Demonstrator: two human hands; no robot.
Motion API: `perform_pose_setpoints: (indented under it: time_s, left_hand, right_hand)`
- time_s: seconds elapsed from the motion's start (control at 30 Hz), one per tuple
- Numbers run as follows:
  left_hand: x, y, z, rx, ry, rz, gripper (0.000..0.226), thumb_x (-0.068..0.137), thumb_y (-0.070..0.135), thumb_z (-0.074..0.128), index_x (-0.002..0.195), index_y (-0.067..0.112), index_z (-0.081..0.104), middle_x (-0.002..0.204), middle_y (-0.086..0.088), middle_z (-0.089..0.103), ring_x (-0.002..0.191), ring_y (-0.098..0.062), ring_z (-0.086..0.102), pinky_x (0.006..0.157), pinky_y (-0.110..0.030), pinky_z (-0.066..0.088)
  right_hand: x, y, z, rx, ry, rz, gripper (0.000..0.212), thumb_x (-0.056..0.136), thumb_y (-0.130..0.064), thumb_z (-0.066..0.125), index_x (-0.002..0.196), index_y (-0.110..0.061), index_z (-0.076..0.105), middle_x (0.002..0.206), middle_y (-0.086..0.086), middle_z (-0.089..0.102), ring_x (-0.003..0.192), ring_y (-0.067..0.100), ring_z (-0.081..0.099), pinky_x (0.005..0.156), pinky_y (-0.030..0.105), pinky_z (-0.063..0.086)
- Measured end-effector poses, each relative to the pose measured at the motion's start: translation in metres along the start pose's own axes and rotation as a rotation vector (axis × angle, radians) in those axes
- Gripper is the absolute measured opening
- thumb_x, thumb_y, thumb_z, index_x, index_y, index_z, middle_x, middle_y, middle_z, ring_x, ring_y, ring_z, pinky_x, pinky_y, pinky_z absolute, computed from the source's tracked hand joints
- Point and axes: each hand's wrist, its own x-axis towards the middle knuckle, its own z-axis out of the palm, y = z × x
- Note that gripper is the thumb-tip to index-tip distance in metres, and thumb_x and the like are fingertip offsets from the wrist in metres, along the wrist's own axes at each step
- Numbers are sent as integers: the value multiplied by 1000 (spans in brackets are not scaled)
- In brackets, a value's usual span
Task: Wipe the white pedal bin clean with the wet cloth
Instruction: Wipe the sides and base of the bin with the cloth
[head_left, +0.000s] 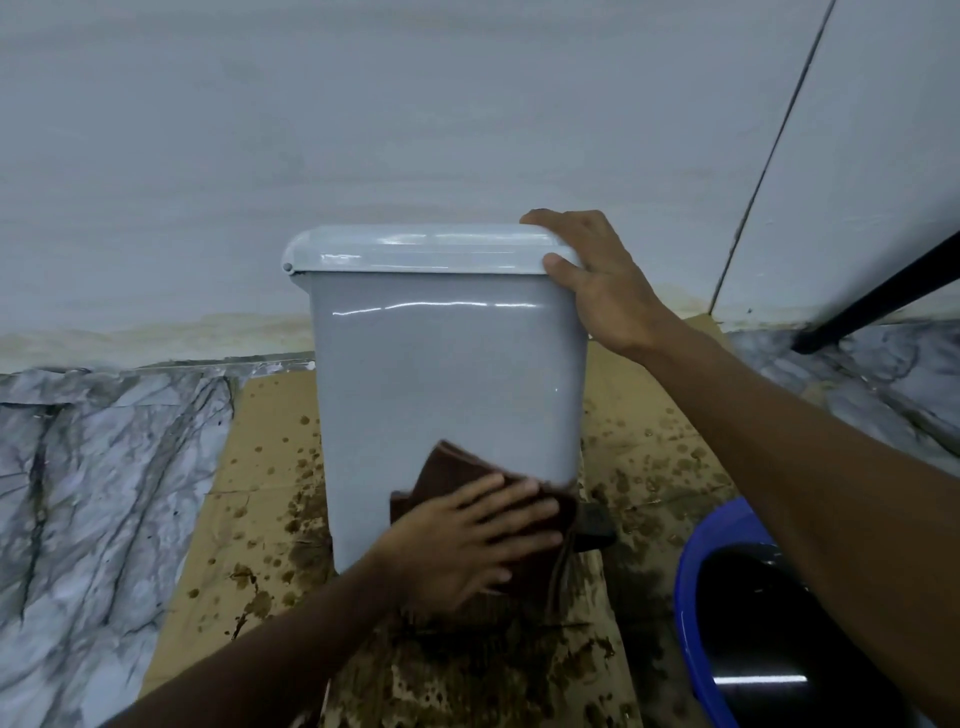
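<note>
Spattered cardboard (270, 452) under the upright white pedal bin (447, 364), lid down; blue basin (696, 571) at bin's lower right. Right hand (602, 280) grips bin's right lid corner. Left hand (467, 540), fingers flat, presses brown cloth (444, 465) on bin's lower front.

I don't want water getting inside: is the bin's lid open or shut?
Shut. The lid sits flat on the bin's rim with no gap showing, and the right hand holds its corner.

Dim flat light, soft blur, bowed edges
</note>
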Motion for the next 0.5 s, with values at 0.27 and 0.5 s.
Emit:
perform_pose_setpoints:
  time_s: [0.27, 0.5]
  left_hand:
    - [45, -50, -31, -213, 263, -701, 67, 104, 43, 42, 161, 15, 22, 169, -18, 10, 157, -38, 4, 125, -58, 9]
    - [5, 49, 11, -68, -9, -109, 68, 107, 48, 36, 164, 21, 12, 171, -9, 2, 158, -31, -3, 126, -48, -9]
  right_hand:
    - [-1, 0, -1, -4, 3, -1, 39, 99, -23, 46, 134, -38, 54, 127, -9, 43, 133, 17, 38, 117, 39, 29]
    - [-2, 1, -2, -26, 0, -18, 42, 96, -27, 45, 135, -38, 53, 129, -8, 43, 133, 16, 39, 116, 35, 29]
